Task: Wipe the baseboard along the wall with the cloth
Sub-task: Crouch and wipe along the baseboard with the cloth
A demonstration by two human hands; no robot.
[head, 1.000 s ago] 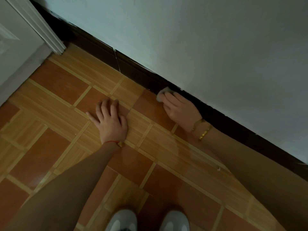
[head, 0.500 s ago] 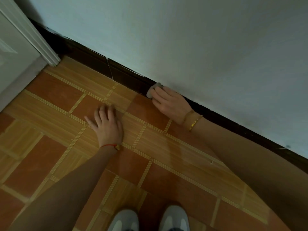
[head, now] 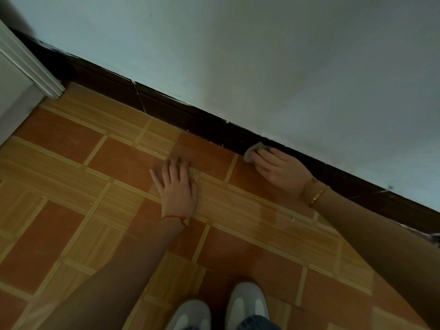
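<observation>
Right hand pressed the pale cloth to the dark baseboard, fingers curled over it. Left hand lay flat on the floor, fingers spread, holding nothing. Judgement: keep steady pressure, cloth flat against board, overlapping strokes toward the door frame

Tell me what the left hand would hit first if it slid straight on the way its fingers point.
Probably the dark baseboard. The left hand lies flat on the tiled floor, fingers pointing toward the wall, with only bare tile visible between. The cloth sits off to the right of that line.
</observation>
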